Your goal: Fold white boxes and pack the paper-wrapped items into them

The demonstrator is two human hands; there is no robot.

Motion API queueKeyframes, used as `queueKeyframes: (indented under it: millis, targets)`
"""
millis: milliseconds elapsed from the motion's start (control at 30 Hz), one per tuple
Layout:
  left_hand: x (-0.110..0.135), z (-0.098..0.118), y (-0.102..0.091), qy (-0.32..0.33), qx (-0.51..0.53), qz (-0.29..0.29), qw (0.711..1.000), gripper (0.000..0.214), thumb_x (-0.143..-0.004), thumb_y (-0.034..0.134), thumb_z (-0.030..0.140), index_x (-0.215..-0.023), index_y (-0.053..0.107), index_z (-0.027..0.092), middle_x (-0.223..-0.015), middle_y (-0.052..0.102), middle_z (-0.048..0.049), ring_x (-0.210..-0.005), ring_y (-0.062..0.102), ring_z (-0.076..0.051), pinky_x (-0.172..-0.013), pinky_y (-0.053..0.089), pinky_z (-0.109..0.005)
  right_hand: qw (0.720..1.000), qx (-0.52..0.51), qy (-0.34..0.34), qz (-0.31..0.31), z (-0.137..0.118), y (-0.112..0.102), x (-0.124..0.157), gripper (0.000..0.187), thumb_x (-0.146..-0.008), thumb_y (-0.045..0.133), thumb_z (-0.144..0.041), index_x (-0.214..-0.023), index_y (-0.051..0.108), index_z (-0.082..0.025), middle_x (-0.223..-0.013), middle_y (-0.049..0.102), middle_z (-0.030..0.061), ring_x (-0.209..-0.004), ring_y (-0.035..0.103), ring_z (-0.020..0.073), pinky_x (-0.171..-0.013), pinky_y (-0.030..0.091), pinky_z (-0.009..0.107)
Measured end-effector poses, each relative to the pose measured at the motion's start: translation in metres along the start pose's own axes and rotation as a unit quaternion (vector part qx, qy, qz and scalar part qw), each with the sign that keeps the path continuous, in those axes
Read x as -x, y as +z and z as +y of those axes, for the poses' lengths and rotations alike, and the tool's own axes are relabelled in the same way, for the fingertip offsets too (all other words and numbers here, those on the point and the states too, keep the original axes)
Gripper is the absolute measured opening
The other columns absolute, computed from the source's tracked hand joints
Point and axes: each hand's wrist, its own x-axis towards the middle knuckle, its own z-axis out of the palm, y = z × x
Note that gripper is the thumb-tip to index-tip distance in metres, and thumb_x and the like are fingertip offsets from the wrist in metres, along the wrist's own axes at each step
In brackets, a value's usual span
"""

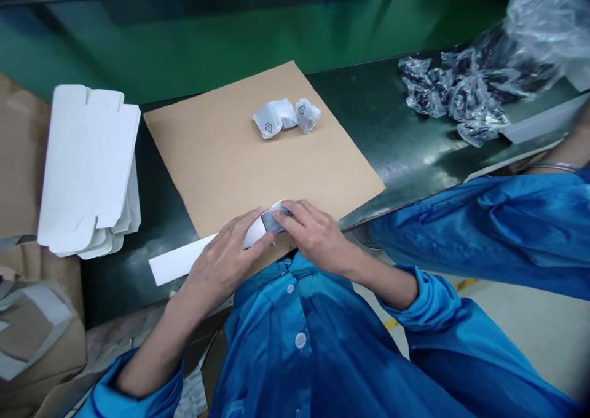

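Note:
My left hand grips the open end of a long white carton lying along the near edge of a brown cardboard sheet. My right hand pinches a small plastic-wrapped item at the carton's mouth. Both hands meet there, fingers curled. Two more small wrapped items lie together at the far part of the cardboard sheet.
A stack of flat white carton blanks lies at the left. Crumpled clear plastic bags are heaped at the far right on the dark green bench. Another person's blue sleeve reaches in from the right. Brown cardboard boxes stand at the lower left.

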Motion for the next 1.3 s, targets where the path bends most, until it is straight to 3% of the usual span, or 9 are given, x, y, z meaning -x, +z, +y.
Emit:
queueKeyframes:
  millis: [200,433,567,767,867,1000,1100,1200,1300]
  targets:
    - [0.002,0.004,0.007,-0.022,0.004,0.064,0.998,0.042,-0.088,0.06,0.007,-0.128,0.049,0.013,-0.141,0.054,-0.024,-0.13,0.057,-0.03,-0.101,0.055,-0.041,0.971,-0.203,0.098,0.079,-0.017,0.009,0.001,0.029,-0.096,0.052,-0.014,-0.124,0.058,-0.017,-0.127,0.062,0.0137,-0.121,0.059,0.022,-0.103,0.054,0.039]
    - [0.002,0.011,0.016,-0.049,0.027,0.085,0.995,0.053,-0.091,0.055,0.009,-0.142,0.041,0.016,-0.148,0.049,-0.0231,-0.139,0.048,-0.029,-0.105,0.053,-0.043,0.807,-0.508,0.29,0.085,-0.053,0.021,-0.009,0.051,-0.092,0.053,-0.018,-0.142,0.044,-0.022,-0.136,0.058,0.0106,-0.125,0.059,0.0169,-0.105,0.053,0.034]
    - [-0.014,0.027,0.014,-0.053,-0.003,0.137,0.989,0.051,-0.093,0.054,0.011,-0.143,0.041,0.013,-0.146,0.05,-0.0253,-0.139,0.048,-0.029,-0.105,0.052,-0.041,0.838,-0.449,0.295,0.093,-0.044,0.016,-0.027,0.046,-0.087,0.058,-0.018,-0.133,0.055,-0.022,-0.13,0.063,0.0091,-0.119,0.062,0.0195,-0.106,0.051,0.038]
    - [-0.008,-0.016,-0.043,-0.195,-0.133,0.202,0.951,0.075,-0.091,0.062,0.045,-0.152,0.03,0.016,-0.149,0.05,-0.0198,-0.142,0.044,-0.03,-0.117,0.037,-0.047,0.854,-0.386,0.325,0.126,0.064,-0.062,-0.035,0.045,-0.085,0.071,-0.022,-0.129,0.066,-0.02,-0.087,0.07,0.0055,-0.076,0.064,0.0135,-0.076,0.053,0.033]
    - [0.016,-0.061,-0.065,-0.379,-0.196,0.097,0.899,0.075,-0.091,0.06,0.042,-0.149,0.035,0.001,-0.149,0.044,-0.0307,-0.142,0.041,-0.042,-0.116,0.034,-0.057,0.887,-0.19,0.35,0.235,0.154,-0.12,-0.033,0.045,-0.085,0.073,-0.021,-0.129,0.067,-0.018,-0.094,0.073,0.0111,-0.079,0.064,0.0134,-0.073,0.046,0.039]
    - [0.029,-0.09,-0.059,-0.447,-0.211,-0.004,0.869,0.044,-0.095,0.044,0.02,-0.132,0.054,0.0,-0.139,0.055,-0.0295,-0.133,0.052,-0.04,-0.104,0.046,-0.049,0.89,0.101,0.434,0.1,0.213,-0.151,-0.042,0.037,-0.084,0.073,-0.02,-0.119,0.071,-0.009,-0.111,0.071,0.0228,-0.104,0.064,0.0301,-0.072,0.039,0.049]
    - [0.03,-0.088,-0.052,-0.474,-0.219,0.048,0.851,0.038,-0.096,0.045,0.024,-0.125,0.062,0.009,-0.133,0.063,-0.0227,-0.126,0.059,-0.036,-0.098,0.051,-0.046,0.919,0.12,0.352,0.126,0.165,-0.125,-0.055,0.044,-0.086,0.067,-0.02,-0.128,0.064,-0.005,-0.133,0.058,0.0302,-0.124,0.054,0.0374,-0.089,0.039,0.056]
    - [0.033,-0.077,-0.046,-0.485,-0.217,0.129,0.837,0.038,-0.099,0.046,0.036,-0.121,0.068,0.014,-0.128,0.068,-0.0181,-0.118,0.065,-0.035,-0.094,0.053,-0.045,0.95,-0.211,0.227,0.036,0.068,-0.074,-0.066,0.036,-0.088,0.062,-0.024,-0.122,0.066,-0.015,-0.12,0.068,0.0158,-0.098,0.068,0.0218,-0.093,0.05,0.042]
    - [0.028,-0.049,-0.031,-0.434,-0.221,0.232,0.842,0.036,-0.1,0.047,0.034,-0.122,0.068,0.015,-0.127,0.069,-0.0159,-0.118,0.066,-0.031,-0.1,0.052,-0.044,0.829,-0.515,0.204,-0.081,-0.016,-0.024,-0.081,0.062,-0.089,0.064,-0.043,-0.144,0.046,-0.02,-0.133,0.062,0.0146,-0.101,0.069,0.0185,-0.09,0.056,0.036]
